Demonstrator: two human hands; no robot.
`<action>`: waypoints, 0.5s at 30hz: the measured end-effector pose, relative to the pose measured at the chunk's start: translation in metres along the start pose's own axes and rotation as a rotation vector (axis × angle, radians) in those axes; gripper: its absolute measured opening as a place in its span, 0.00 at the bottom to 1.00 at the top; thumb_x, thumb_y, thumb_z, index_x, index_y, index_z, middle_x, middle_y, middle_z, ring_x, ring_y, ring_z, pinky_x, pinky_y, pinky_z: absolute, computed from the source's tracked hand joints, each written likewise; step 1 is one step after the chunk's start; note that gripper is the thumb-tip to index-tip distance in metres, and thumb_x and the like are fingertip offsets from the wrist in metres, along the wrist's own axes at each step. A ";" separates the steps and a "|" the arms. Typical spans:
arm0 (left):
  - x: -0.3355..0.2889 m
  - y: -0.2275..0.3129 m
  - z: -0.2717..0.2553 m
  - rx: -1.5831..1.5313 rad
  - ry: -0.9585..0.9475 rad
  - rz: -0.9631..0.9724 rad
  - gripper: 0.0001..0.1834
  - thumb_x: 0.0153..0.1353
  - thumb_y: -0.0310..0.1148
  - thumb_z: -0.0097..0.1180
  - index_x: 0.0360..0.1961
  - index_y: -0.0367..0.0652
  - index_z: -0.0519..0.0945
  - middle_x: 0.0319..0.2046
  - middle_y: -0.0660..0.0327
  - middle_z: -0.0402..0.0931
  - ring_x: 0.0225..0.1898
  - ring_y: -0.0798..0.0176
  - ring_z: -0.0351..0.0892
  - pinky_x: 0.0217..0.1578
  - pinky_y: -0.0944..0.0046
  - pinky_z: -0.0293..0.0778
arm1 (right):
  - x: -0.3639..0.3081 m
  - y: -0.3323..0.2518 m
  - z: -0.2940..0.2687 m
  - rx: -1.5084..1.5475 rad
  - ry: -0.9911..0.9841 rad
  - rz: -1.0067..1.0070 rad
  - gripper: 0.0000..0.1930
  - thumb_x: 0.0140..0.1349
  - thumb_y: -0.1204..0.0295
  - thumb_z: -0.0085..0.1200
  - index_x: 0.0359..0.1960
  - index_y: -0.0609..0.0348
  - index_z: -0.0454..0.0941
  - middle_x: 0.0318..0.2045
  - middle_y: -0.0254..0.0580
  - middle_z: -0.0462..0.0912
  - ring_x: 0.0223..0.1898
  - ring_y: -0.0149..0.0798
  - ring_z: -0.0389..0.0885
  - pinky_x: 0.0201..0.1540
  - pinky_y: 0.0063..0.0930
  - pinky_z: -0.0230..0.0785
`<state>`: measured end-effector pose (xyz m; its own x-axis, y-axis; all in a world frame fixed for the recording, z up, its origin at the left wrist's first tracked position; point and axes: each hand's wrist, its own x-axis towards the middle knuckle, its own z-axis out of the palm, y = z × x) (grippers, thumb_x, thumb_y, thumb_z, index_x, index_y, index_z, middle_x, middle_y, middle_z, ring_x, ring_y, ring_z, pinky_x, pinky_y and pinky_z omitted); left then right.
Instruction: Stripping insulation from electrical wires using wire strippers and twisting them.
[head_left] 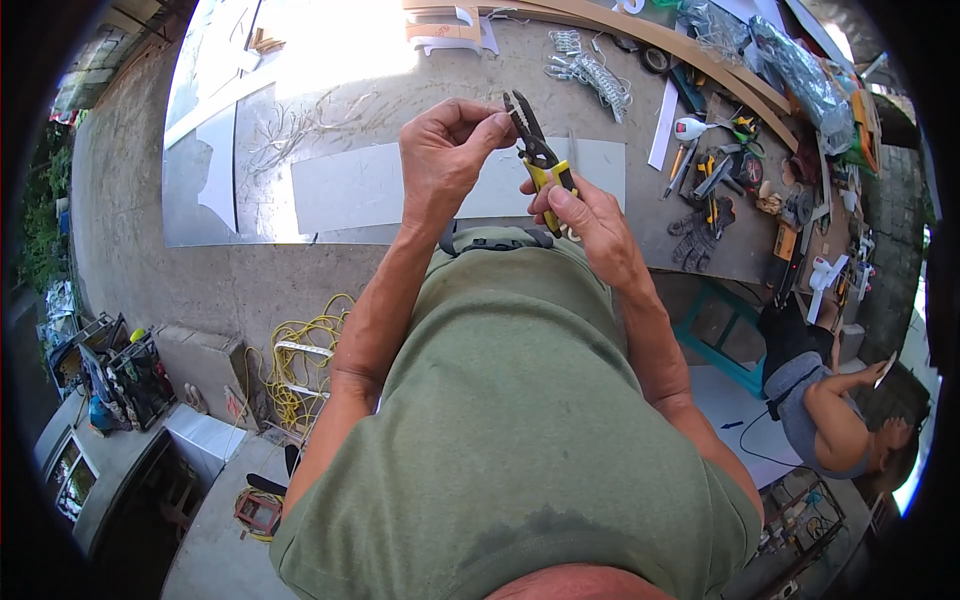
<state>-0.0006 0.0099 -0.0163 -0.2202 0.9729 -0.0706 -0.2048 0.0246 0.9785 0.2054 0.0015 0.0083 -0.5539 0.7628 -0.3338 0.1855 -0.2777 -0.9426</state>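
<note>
Right hand (590,215) closed around yellow-handled metal snips with dark blades (538,155), held upright over grey concrete workbench (350,280), blades pointing away. Left hand (445,150) fingertips pinched together at blade tip; pinched item too small to identify. White sheet-metal strip (380,185) lying flat directly beyond hands. Loose hand tools (710,180) scattered well right.

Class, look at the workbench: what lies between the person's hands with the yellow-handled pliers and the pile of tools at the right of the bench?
In the head view, between the pliers and the tool pile lie the end of a pale grey sheet, bare bench top and a narrow white strip.
</note>
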 end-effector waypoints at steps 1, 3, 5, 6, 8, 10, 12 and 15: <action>0.000 -0.001 0.000 -0.003 -0.001 0.001 0.09 0.64 0.25 0.63 0.40 0.28 0.82 0.33 0.50 0.85 0.35 0.61 0.87 0.41 0.60 0.87 | 0.000 -0.002 0.001 -0.026 0.018 -0.009 0.23 0.74 0.54 0.44 0.48 0.66 0.77 0.41 0.43 0.79 0.40 0.32 0.75 0.47 0.28 0.69; 0.000 0.000 0.001 -0.009 0.002 -0.003 0.09 0.64 0.25 0.63 0.40 0.28 0.82 0.33 0.50 0.85 0.35 0.60 0.87 0.40 0.60 0.87 | -0.001 -0.004 0.003 -0.052 0.037 -0.019 0.24 0.73 0.53 0.44 0.50 0.66 0.77 0.39 0.40 0.80 0.40 0.32 0.74 0.47 0.27 0.68; 0.000 -0.001 0.001 -0.015 0.005 -0.006 0.09 0.64 0.25 0.62 0.41 0.28 0.82 0.33 0.50 0.85 0.35 0.60 0.87 0.40 0.60 0.87 | -0.002 -0.005 0.004 -0.123 0.061 -0.021 0.24 0.73 0.53 0.44 0.52 0.65 0.77 0.35 0.38 0.79 0.39 0.32 0.75 0.46 0.27 0.68; 0.001 -0.002 0.000 -0.021 0.005 -0.007 0.09 0.64 0.24 0.62 0.41 0.28 0.82 0.34 0.50 0.85 0.35 0.60 0.87 0.41 0.60 0.87 | -0.001 -0.003 0.004 -0.123 0.061 -0.022 0.24 0.73 0.53 0.44 0.52 0.65 0.77 0.35 0.38 0.79 0.39 0.32 0.75 0.46 0.27 0.68; 0.000 -0.002 0.000 -0.026 0.002 -0.009 0.09 0.63 0.24 0.62 0.41 0.28 0.82 0.34 0.50 0.85 0.35 0.60 0.87 0.41 0.60 0.87 | 0.001 0.003 0.006 -0.190 0.109 -0.122 0.21 0.73 0.55 0.46 0.42 0.65 0.75 0.28 0.43 0.74 0.30 0.38 0.71 0.36 0.34 0.64; 0.000 0.000 0.001 -0.019 0.002 -0.009 0.08 0.63 0.24 0.62 0.40 0.28 0.82 0.34 0.50 0.85 0.35 0.60 0.87 0.41 0.60 0.86 | 0.001 0.002 0.007 -0.208 0.117 -0.135 0.20 0.73 0.56 0.46 0.41 0.65 0.74 0.29 0.44 0.73 0.30 0.40 0.70 0.36 0.35 0.64; -0.001 -0.001 0.000 -0.016 0.005 -0.009 0.08 0.63 0.24 0.62 0.40 0.28 0.82 0.34 0.50 0.85 0.35 0.60 0.87 0.41 0.60 0.86 | 0.001 0.002 0.008 -0.226 0.124 -0.148 0.19 0.73 0.57 0.46 0.40 0.65 0.73 0.29 0.45 0.71 0.30 0.42 0.70 0.36 0.36 0.63; -0.001 -0.003 -0.001 -0.014 0.005 -0.008 0.08 0.64 0.24 0.62 0.40 0.28 0.82 0.33 0.50 0.85 0.35 0.60 0.87 0.41 0.60 0.86 | 0.001 0.004 0.008 -0.231 0.115 -0.142 0.18 0.73 0.59 0.46 0.40 0.66 0.73 0.30 0.47 0.71 0.32 0.44 0.70 0.38 0.37 0.63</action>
<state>-0.0005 0.0089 -0.0193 -0.2235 0.9715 -0.0793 -0.2197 0.0290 0.9751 0.1990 -0.0033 0.0048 -0.4941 0.8494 -0.1854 0.3000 -0.0335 -0.9533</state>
